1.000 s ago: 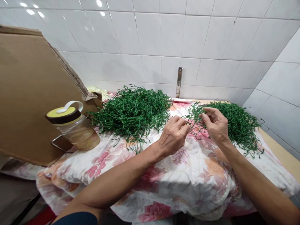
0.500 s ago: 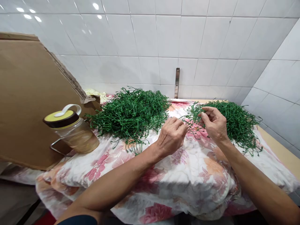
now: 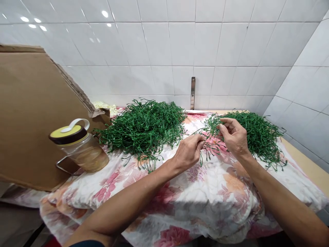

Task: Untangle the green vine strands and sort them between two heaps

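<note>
A: What is different from a moment ago?

B: The left hand [image 3: 189,152] has dropped a little lower, down in the middle of the picture. A thin green sprig [image 3: 205,151] now hangs from its fingertips, and it looks pulled away from the clump. So it seems one piece has just come loose.

A: How are the hands shaped?

B: The left hand is curled, and its thumb and finger pinch the top of the sprig. The right hand [image 3: 235,137], just to the right and a bit higher, is curled too. Its fingers pinch a small green tuft [image 3: 213,124] at the edge of the right pile [image 3: 259,135].

A: So where is the sprig?

B: Between the two hands, touching the left one and dangling over the flowered cloth [image 3: 218,199].

A: What lies farther back?

B: A bigger green pile [image 3: 145,127] sits left of center, well apart from the hands. At the left edge stands a jar [image 3: 79,147] with a yellow lid, just in front of a brown cardboard sheet [image 3: 33,113]. Behind everything is the white tiled wall [image 3: 180,44].
</note>
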